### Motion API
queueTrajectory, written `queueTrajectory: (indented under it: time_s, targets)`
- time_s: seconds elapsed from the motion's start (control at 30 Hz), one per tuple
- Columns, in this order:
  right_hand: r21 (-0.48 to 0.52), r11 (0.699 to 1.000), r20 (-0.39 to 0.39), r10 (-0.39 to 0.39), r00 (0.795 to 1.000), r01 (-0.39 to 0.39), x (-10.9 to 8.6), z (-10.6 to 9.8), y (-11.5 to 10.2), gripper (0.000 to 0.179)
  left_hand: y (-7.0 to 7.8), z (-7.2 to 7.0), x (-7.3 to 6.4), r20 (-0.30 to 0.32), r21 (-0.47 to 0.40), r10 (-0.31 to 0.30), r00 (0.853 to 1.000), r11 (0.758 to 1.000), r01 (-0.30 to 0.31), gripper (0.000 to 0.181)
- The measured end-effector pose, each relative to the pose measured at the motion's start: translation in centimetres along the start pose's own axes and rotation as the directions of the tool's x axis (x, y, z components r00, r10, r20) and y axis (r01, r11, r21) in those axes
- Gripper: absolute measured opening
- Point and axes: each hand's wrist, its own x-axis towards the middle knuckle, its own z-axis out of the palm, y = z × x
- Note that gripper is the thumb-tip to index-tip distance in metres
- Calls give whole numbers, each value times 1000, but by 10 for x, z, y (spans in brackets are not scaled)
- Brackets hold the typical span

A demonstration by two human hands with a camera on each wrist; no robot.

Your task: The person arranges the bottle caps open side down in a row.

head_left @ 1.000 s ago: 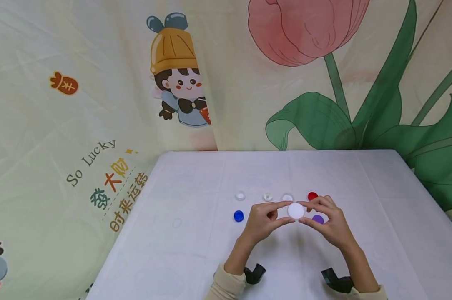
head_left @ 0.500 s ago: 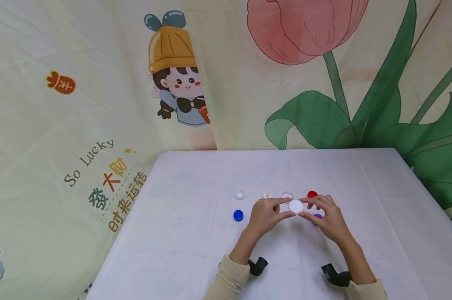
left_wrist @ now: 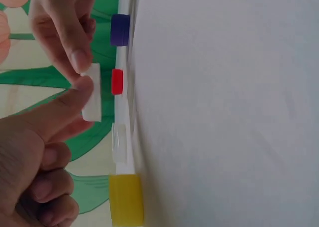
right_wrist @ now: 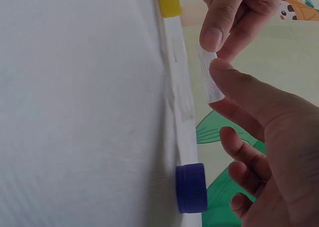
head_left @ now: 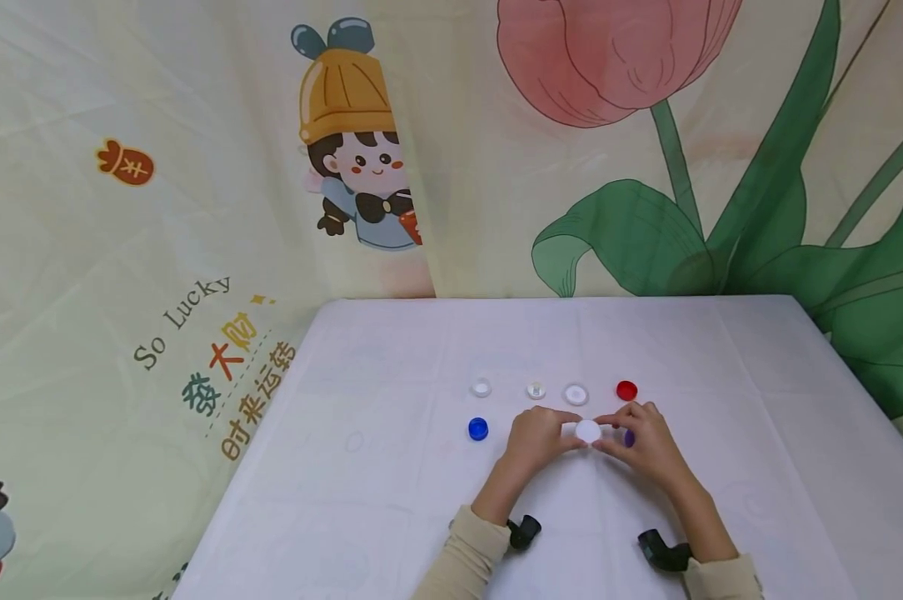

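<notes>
A white round bottle cap (head_left: 588, 432) with a ridged side is held between both hands, its flat face toward the head camera. My left hand (head_left: 536, 439) pinches one edge between thumb and forefinger. From the other side my right hand (head_left: 650, 443) pinches the opposite edge; its other fingers are loosely bent in the right wrist view. In both wrist views the cap (left_wrist: 91, 93) is raised and seen edge-on. A purple cap (right_wrist: 191, 188) stands by the right hand, partly hidden by it in the head view. A yellow cap (left_wrist: 126, 200) near the left hand is hidden in the head view.
Behind the hands lie a red cap (head_left: 627, 390) and several whitish caps, among them a wide one (head_left: 576, 394) and a clear one (head_left: 481, 387). A blue cap (head_left: 478, 429) sits to the left. The white-covered table (head_left: 331, 517) meets a printed cloth backdrop (head_left: 466, 150).
Both hands first rose slightly with the white cap, then lowered and moved a little nearer the tabletop. The wide whitish cap behind them is now fully visible. Both pinches are kept.
</notes>
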Motion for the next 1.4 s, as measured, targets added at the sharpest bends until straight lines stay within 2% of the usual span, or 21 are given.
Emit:
queueTrajectory:
  time_s: [0.2, 0.37, 0.6, 0.77, 0.87, 1.0, 1.27, 1.4]
  targets:
    - [-109, 993, -16, -37, 999, 35, -1, 4, 3, 35, 4, 6, 3, 52, 89, -18, 998, 996, 13, 37]
    - [-146, 988, -12, -46, 999, 44, -1, 6, 3, 35, 8, 8, 4, 70, 126, -32, 997, 992, 23, 35]
    - [-175, 984, 16, -9, 1000, 11, -2, 8, 2, 33, 9, 12, 5, 93, 182, -51, 994, 983, 34, 35]
    - [-194, 981, 46, 6, 999, 3, -2, 8, 2, 39, 9, 10, 5, 117, 210, -64, 991, 977, 38, 40]
    - [-199, 980, 52, -9, 999, 19, -1, 6, 1, 43, 9, 7, 4, 125, 217, -69, 990, 975, 40, 46]
    - [-195, 979, 41, -52, 998, 59, 2, 4, -1, 46, 4, -2, 1, 97, 206, -70, 993, 977, 49, 48]
    - [-131, 989, 28, -70, 997, 73, 13, 6, -16, 49, -18, -25, -4, 26, 134, -125, 992, 984, 120, 44]
    - [-112, 990, 14, -80, 997, 81, 20, 10, -28, 46, -32, -33, -7, 50, 83, -145, 988, 987, 140, 46]
